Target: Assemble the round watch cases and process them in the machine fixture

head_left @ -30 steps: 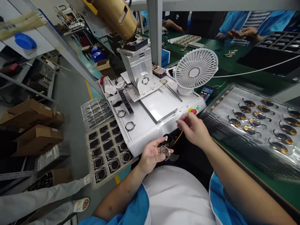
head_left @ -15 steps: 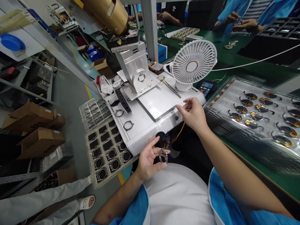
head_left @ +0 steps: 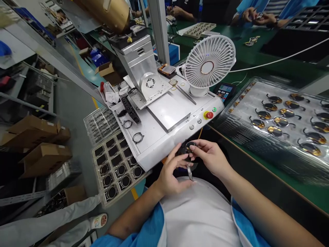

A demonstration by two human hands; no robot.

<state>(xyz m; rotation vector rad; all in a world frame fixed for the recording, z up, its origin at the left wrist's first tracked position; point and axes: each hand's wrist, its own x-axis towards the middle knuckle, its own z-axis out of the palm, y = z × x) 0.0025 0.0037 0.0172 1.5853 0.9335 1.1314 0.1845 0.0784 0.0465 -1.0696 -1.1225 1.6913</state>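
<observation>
In front of my white shirt, my left hand (head_left: 174,171) holds a metal ring (head_left: 190,172), like a watch case, tilted nearly edge-on. Its upper fingers reach to a black round disc (head_left: 189,146), like a watch screen; whether they grip it too, I cannot tell. My right hand (head_left: 209,156) pinches this disc at its right edge between thumb and fingers. Both hands are just off the front of a white machine (head_left: 164,147). On the machine's left side lie a dark ring (head_left: 138,138) and another ring (head_left: 127,124).
A white fan (head_left: 209,61) and tweezers (head_left: 187,95) sit on the machine, near a red button (head_left: 209,115). Trays of round black parts (head_left: 94,161) stand left. A clear tray (head_left: 257,140) of round parts with tails lies right. Co-workers' hands (head_left: 259,17) show across the green bench.
My right hand has come down from the machine's front buttons to the black disc by my left hand. My left hand has shifted right, and the metal ring has turned nearly edge-on.
</observation>
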